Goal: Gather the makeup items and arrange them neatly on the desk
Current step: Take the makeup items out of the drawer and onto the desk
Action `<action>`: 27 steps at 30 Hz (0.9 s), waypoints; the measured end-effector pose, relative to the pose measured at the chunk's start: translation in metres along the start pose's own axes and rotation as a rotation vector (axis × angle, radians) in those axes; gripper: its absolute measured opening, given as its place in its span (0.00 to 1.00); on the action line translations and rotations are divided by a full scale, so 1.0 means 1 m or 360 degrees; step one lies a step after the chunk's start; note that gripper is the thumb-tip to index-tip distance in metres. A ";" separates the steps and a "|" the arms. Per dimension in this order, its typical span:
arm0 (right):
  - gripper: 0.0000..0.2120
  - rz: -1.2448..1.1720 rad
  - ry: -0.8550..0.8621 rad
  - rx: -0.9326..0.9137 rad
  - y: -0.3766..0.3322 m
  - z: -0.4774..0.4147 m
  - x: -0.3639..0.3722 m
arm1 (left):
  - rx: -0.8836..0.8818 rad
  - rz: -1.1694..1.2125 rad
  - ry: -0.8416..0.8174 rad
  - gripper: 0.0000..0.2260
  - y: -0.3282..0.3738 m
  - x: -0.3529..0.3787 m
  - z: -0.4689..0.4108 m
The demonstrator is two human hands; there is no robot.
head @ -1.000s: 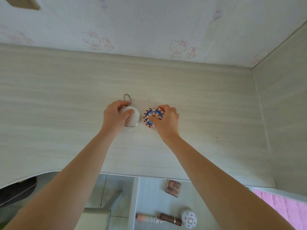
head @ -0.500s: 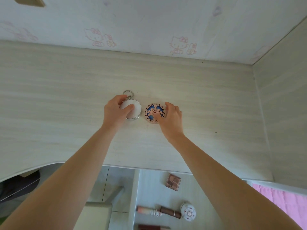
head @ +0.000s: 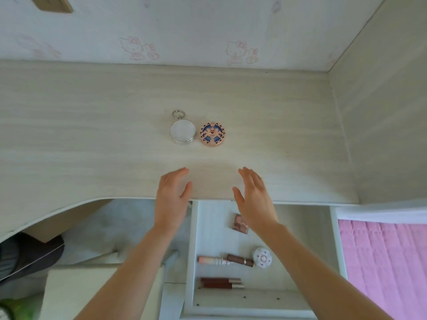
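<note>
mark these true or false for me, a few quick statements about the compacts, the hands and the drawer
1. The silver compact and the patterned compact sit side by side on the desk. True.
2. The left hand and the right hand are both open and hold nothing. True.
3. The patterned compact lies left of the silver compact. False: it lies on its right.
4. The drawer is shut. False: the drawer is open, with lip tubes and a square palette in it.
5. The right hand touches the patterned compact. False: it is apart from it, near the desk's front edge.
</note>
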State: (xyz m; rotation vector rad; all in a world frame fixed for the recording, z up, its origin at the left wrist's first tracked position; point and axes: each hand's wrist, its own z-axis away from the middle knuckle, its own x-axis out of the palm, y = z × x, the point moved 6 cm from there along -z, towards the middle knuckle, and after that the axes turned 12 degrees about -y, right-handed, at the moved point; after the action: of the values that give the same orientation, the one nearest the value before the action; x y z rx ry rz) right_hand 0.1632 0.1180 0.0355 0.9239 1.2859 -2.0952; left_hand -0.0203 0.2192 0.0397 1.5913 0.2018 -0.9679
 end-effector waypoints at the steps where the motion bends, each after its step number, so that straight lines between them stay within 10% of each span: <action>1: 0.23 0.0028 0.0002 -0.0008 0.004 0.013 0.005 | 0.0025 0.0008 -0.0023 0.15 0.004 0.005 0.013; 27: 0.29 -0.0286 -0.0468 0.0944 0.184 0.125 0.142 | 0.0097 -0.0949 -0.1063 0.25 -0.029 0.243 0.071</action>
State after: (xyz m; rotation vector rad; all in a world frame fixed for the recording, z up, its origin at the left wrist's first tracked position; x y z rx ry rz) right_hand 0.1693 -0.0825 -0.1358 0.6975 0.6203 -2.7010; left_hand 0.0837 0.0741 -0.1418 1.1889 0.1801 -1.9268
